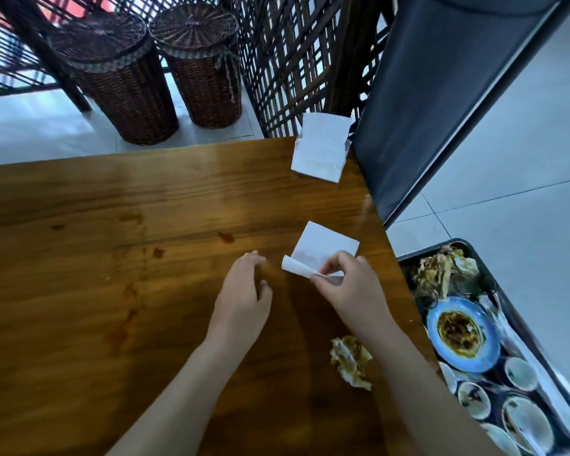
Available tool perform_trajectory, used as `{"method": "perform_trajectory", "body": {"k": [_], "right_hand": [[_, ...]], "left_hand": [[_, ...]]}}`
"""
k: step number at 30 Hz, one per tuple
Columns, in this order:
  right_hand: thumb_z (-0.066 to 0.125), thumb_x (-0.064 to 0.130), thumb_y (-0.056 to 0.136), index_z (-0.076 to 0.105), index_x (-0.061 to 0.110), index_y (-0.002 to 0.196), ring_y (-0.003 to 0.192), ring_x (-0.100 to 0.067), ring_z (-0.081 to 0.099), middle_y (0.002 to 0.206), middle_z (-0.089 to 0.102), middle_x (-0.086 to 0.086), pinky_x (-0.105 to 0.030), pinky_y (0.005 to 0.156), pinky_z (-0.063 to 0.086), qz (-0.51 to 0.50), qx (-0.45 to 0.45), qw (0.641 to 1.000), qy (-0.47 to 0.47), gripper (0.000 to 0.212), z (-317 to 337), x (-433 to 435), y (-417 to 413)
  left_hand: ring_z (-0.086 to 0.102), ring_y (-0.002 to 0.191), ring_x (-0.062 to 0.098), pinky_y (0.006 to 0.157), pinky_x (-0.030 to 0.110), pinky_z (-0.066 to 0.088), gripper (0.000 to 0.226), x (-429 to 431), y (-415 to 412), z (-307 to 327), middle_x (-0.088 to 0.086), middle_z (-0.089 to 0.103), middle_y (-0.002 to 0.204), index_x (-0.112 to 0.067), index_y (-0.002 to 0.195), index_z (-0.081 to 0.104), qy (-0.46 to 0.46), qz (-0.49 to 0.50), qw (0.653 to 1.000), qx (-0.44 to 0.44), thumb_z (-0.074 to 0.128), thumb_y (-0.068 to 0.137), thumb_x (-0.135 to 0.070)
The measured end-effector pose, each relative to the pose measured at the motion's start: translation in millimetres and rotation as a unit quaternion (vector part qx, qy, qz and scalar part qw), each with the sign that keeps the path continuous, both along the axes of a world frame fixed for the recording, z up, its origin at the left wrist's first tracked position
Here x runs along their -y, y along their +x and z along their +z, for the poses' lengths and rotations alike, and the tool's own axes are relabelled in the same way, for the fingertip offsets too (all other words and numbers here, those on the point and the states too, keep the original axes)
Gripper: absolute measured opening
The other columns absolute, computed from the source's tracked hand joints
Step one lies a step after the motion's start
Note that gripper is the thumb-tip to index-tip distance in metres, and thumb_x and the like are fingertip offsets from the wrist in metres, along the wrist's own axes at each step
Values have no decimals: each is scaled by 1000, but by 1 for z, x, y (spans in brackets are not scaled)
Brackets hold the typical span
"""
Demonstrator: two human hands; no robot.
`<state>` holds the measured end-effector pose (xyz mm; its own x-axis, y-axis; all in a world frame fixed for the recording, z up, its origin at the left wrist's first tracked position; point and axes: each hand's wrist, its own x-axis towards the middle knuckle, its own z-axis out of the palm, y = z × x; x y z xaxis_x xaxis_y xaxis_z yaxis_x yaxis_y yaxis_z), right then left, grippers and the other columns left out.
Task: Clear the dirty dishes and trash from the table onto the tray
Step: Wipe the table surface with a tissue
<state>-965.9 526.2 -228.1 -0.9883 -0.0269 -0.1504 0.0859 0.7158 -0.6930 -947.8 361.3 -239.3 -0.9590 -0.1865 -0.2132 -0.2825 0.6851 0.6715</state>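
A clean white napkin point(323, 246) lies on the wooden table point(112, 258) near its right edge. My right hand point(349, 284) pinches the napkin's near corner and curls it up off the wood. My left hand point(244, 294) hovers just left of the napkin with relaxed fingers and holds nothing. A crumpled, stained napkin point(351, 362) sits on the table beside my right forearm. The dark tray point(487, 281) stands lower, right of the table, carrying a dirty blue plate point(463, 334), several small white bowls point(520, 373) and soiled tissue point(441, 268).
A clear holder with white napkins point(321, 148) stands at the table's far right corner. Brown sauce stains point(226, 237) dot the wood. Two lidded wicker baskets point(122, 77) and a dark lattice screen point(303, 54) stand beyond the table. A dark panel point(441, 93) leans at right.
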Motion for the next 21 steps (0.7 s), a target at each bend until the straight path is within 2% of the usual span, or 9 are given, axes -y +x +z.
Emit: {"method": "perform_trajectory", "body": {"k": [2,5,9,11,14,16,18,21], "right_hand": [[69,31,86,54,26,87,82,-3,45,97,51,4,-7,61,34,5,22,1000,7,15,-1,4,9],[69,34,85,54,29,91,90,-3,44,105,51,5,-6,64,32,23,51,998,17,17,0,8,20],[69,37,85,57,28,99,97,-3,43,96,46,16,-6,69,33,33,64,997,-3,20,0,8,30],[66,37,88,57,28,99,98,-4,46,96,49,15,-6,70,36,24,65,997,-18,17,-2,8,33],[61,33,92,60,24,99,94,-4,48,94,53,13,-6,63,36,-2,35,999,-18,11,-5,8,33],[60,31,93,65,18,102,92,-4,49,91,55,13,-7,62,37,-20,9,1000,-18,16,-7,8,30],[60,31,93,67,16,105,93,-7,54,91,58,11,-11,66,41,-45,-13,998,-28,20,-9,9,25],[61,32,92,68,13,109,94,-13,58,89,59,8,-26,75,51,-69,-16,997,-15,26,-14,11,16]], "left_hand": [[29,140,9,112,23,24,39,5,14,-2,-7,38,149,-20,134,46,-18,5,1000,6,50,97,-10],[27,142,8,110,18,20,40,13,34,-5,-6,37,150,-18,136,46,-41,-6,999,-2,49,97,-10],[17,145,7,108,16,13,44,19,49,-14,-7,28,155,-19,143,38,-54,-5,998,10,46,99,-16],[13,146,8,110,18,10,45,20,53,-20,-7,24,157,-18,144,38,-70,-22,997,6,46,100,-19],[9,147,9,113,22,7,45,18,55,-26,-5,22,158,-17,143,40,-105,-44,993,-2,47,99,-23],[8,148,10,115,23,6,45,17,55,-28,-5,21,159,-18,143,41,-113,-42,993,-4,47,99,-26],[8,148,10,116,25,7,45,16,56,-29,-5,21,159,-19,143,41,-110,-36,993,-5,47,99,-27],[8,148,11,118,28,10,44,16,57,-28,-5,22,158,-19,142,42,-104,-35,994,-3,48,99,-27]]}}
